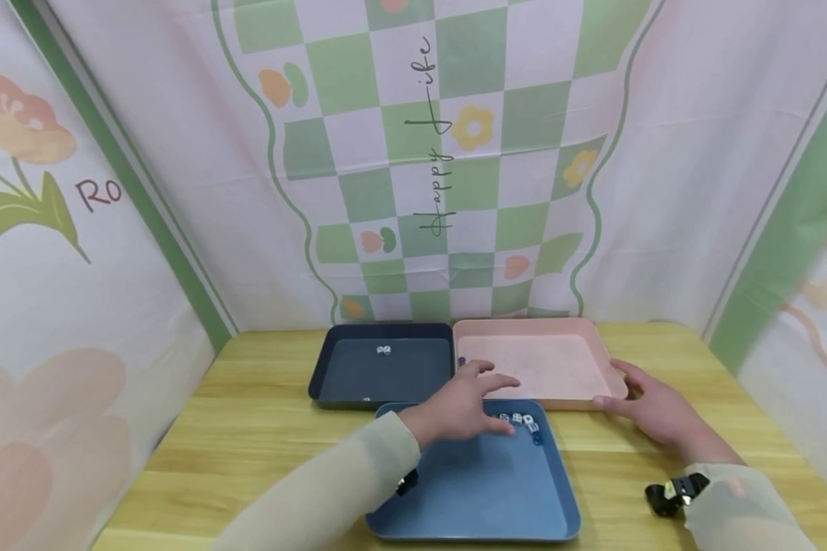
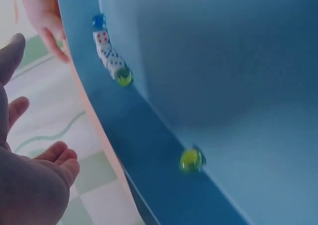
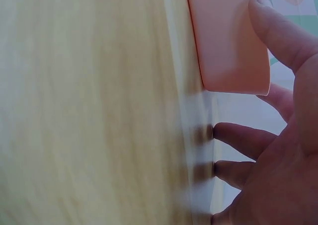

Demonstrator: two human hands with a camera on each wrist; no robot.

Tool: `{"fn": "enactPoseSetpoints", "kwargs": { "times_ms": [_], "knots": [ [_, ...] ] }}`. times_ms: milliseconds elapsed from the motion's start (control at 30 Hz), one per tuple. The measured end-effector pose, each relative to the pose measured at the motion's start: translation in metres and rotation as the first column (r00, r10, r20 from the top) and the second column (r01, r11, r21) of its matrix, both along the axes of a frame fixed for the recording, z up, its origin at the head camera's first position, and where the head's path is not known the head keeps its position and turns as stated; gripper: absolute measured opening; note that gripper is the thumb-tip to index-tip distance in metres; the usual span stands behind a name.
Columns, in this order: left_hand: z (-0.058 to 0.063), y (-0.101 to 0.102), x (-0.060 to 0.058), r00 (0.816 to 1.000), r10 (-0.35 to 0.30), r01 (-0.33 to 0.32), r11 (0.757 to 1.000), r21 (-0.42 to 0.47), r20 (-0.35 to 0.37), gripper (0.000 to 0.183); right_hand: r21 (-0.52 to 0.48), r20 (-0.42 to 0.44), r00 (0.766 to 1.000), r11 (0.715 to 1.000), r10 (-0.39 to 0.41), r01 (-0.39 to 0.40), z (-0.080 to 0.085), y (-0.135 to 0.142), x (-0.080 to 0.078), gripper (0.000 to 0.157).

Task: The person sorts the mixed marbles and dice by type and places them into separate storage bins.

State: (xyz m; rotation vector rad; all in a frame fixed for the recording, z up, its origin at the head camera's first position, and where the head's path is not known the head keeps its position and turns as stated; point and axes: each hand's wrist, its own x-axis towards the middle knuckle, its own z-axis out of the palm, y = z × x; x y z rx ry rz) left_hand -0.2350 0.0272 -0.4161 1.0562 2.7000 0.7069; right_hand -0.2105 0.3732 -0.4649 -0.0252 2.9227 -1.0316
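My left hand (image 1: pixel 465 402) hovers palm down over the far edge of the blue tray (image 1: pixel 489 490), fingers spread and nothing between them. Along that tray's far wall, near its right corner, lie several white dice (image 1: pixel 517 418) with a blue glass bead (image 2: pixel 99 21) and a green glass bead (image 2: pixel 124 77) at the ends of the row. Another green bead (image 2: pixel 192 159) lies apart by the same wall. At the near right corner of the pink tray (image 1: pixel 551 360), my right hand (image 1: pixel 661 409) holds the corner between thumb and index finger. Its other fingers extend past the corner.
A dark navy tray (image 1: pixel 400 379) stands left of the pink one, with white dice (image 1: pixel 384 350) inside. A small dark bead (image 1: pixel 462 360) sits at the pink tray's left wall. Wooden table (image 1: pixel 248 444) surrounds the trays; a patterned curtain (image 1: pixel 413 191) hangs behind.
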Motion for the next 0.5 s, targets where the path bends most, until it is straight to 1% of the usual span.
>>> {"fn": "enactPoseSetpoints", "kwargs": {
  "times_ms": [133,367,500],
  "knots": [
    [-0.006,0.009,0.005,1.000,0.008,-0.009,1.000,-0.019,-0.020,0.064,0.008,0.002,1.000,1.000,-0.002,0.002,-0.001,0.001,0.000,0.100],
    [-0.015,0.022,0.011,1.000,0.017,-0.017,0.999,-0.045,-0.006,0.050,0.005,0.004,1.000,1.000,-0.003,0.003,0.001,0.000,0.002,0.101],
    [-0.019,0.029,0.012,0.999,0.007,-0.011,0.996,-0.088,-0.045,0.041,0.003,0.004,1.000,1.000,-0.005,0.005,0.002,-0.001,0.002,0.101]
  ]
}}
